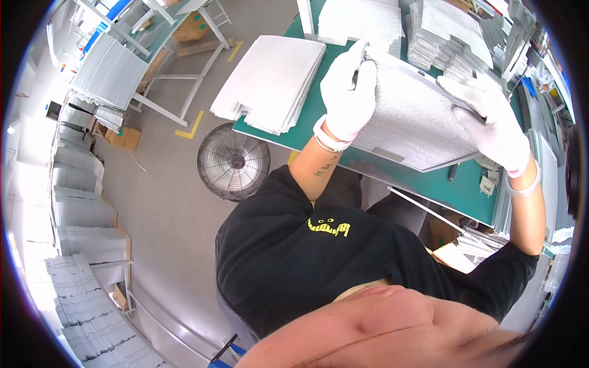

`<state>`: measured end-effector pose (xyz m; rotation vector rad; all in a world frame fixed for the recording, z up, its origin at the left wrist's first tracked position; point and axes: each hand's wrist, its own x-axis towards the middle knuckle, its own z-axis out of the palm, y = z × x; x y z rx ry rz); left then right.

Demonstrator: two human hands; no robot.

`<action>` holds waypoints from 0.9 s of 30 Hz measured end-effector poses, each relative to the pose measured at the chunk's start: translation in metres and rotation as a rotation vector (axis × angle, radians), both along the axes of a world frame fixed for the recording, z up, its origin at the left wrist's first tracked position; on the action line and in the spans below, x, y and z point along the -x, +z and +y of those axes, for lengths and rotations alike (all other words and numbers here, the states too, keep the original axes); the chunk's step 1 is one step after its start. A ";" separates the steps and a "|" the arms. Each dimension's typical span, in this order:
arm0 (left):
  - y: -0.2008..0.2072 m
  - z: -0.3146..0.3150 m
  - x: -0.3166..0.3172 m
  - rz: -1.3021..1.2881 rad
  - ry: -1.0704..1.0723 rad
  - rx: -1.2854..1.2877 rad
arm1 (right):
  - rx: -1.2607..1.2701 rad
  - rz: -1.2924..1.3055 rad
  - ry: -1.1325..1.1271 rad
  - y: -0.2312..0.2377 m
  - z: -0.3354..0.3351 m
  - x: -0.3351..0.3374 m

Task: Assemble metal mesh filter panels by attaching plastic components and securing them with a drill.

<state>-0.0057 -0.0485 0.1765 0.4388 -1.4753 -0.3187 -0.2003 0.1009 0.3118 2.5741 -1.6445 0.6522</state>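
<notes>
A flat silvery mesh filter panel [411, 113] with a thin grey frame is held tilted above the green tabletop [423, 185]. My left hand [348, 92], in a white glove, is closed on the panel's left edge near its far corner. My right hand [491, 116], also gloved, grips the opposite edge, its thumb and fingers on either side of the frame. A smooth plate with a small tab shows on the panel's near edge. To the left of my left hand lies a stack of white mesh sheets [270, 80] with notched corners.
More mesh sheets [362, 21] and a taller pile of panels [448, 37] stand at the table's back. Small white parts [489, 183] lie near the right front edge. A round floor fan [235, 162] stands left of the table. Another loaded workbench [113, 70] is farther left.
</notes>
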 end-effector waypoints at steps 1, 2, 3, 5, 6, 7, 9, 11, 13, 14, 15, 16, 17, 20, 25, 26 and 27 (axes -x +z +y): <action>0.000 0.001 -0.001 0.049 -0.083 -0.046 | 0.001 0.001 0.002 0.000 0.002 -0.001; 0.000 0.003 -0.001 0.098 -0.167 -0.093 | -0.013 0.019 -0.035 0.000 0.005 -0.003; 0.000 0.006 -0.001 0.100 -0.168 -0.093 | -0.027 0.037 -0.073 0.000 0.006 -0.003; 0.012 0.018 -0.001 0.252 -0.263 -0.263 | -0.042 0.002 -0.091 -0.005 0.007 -0.002; 0.010 0.015 -0.002 0.253 -0.266 -0.263 | -0.057 -0.033 -0.107 -0.006 0.007 -0.001; 0.006 0.008 -0.005 0.166 -0.208 -0.144 | -0.059 -0.032 -0.108 -0.005 0.007 -0.001; 0.000 0.001 -0.006 0.080 -0.148 -0.026 | -0.032 0.102 -0.110 -0.003 0.006 0.000; 0.000 0.001 -0.005 0.145 -0.237 -0.083 | 0.005 0.088 -0.088 -0.006 0.005 0.002; 0.003 0.002 -0.011 0.126 -0.288 -0.116 | 0.044 0.074 -0.066 -0.007 0.005 0.004; 0.007 0.004 -0.014 0.105 -0.335 -0.148 | 0.053 0.075 -0.048 -0.006 0.005 0.004; 0.012 0.008 -0.014 0.174 -0.423 -0.222 | 0.062 0.075 -0.031 -0.006 0.005 0.004; 0.013 0.007 -0.016 0.173 -0.427 -0.224 | 0.061 0.075 -0.035 -0.005 0.005 0.003; 0.013 0.007 -0.018 0.147 -0.425 -0.223 | 0.022 0.044 -0.028 -0.002 0.004 0.002; 0.009 0.002 -0.020 0.133 -0.419 -0.151 | 0.026 0.037 0.037 0.006 -0.001 -0.003; 0.000 -0.004 -0.015 0.146 -0.477 -0.135 | -0.005 0.047 0.076 0.017 -0.020 -0.017; -0.001 -0.002 -0.016 0.159 -0.508 -0.157 | -0.106 0.030 0.042 0.020 -0.025 -0.023; -0.002 -0.002 -0.017 0.172 -0.537 -0.178 | -0.207 0.013 0.009 0.022 -0.029 -0.024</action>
